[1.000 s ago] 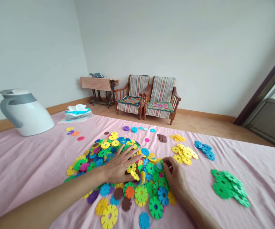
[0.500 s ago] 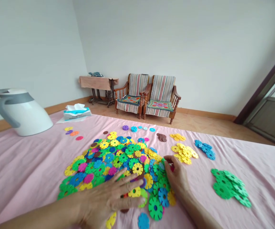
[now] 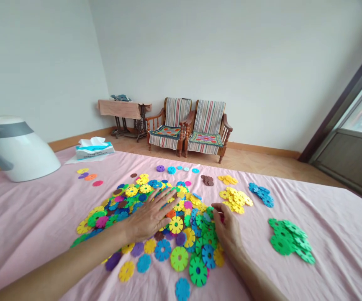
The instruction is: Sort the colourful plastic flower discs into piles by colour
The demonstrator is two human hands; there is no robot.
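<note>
A heap of colorful plastic snowflake discs [image 3: 176, 225] is spread over the pink cloth. My left hand [image 3: 151, 214] lies palm down on the heap's middle, fingers spread and holding nothing. At the heap's right edge, my right hand [image 3: 229, 230] rests on its side with its fingers curled. A bit of a pink snowflake disc [image 3: 222, 218] shows inside that curl; the rest of it is hidden. Green discs [image 3: 210, 237] touch or lie close to the right fingertips. Nearer to me, a few discs, such as a yellow one [image 3: 126, 271], lie loose.
Single-color piles lie to the right: green [image 3: 289, 238], yellow [image 3: 235, 199], blue [image 3: 261, 194] and brown [image 3: 207, 180]. Small loose discs [image 3: 171, 170] line the far side. A white jug [image 3: 26, 154] and a tissue box [image 3: 94, 149] stand at left. Two armchairs [image 3: 204, 129] are beyond the table.
My left hand has moved forward over the heap, and discs near the front now lie more spread out. My right hand stays in place. The view has turned slightly right.
</note>
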